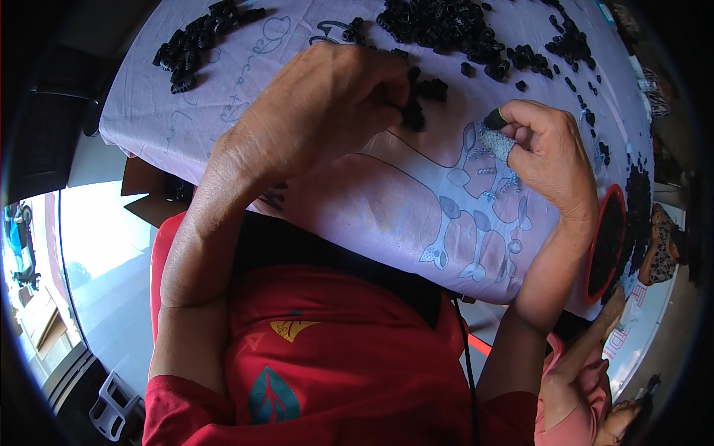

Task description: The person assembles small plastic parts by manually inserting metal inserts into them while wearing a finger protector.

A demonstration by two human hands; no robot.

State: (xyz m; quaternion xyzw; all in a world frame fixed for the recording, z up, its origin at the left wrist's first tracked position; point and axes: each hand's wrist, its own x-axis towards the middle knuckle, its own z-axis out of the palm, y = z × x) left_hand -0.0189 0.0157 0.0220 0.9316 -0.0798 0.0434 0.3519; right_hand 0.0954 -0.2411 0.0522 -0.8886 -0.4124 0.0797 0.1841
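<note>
My left hand is over the cloth-covered table with its fingers curled together. Dark small black ribbed parts show right at its fingertips, and it seems to grip one of them. To the right, my right hand is raised above the cloth, its thumb and index finger pinched together. The index fingertip wears a black cover and the thumb a grey speckled cover. Whatever lies between those fingertips, if anything, is too small to make out.
A large heap of black parts lies at the far middle of the pale cloth; a smaller pile is far left. More are scattered to the right, beside a red-rimmed basket. Another person sits at lower right.
</note>
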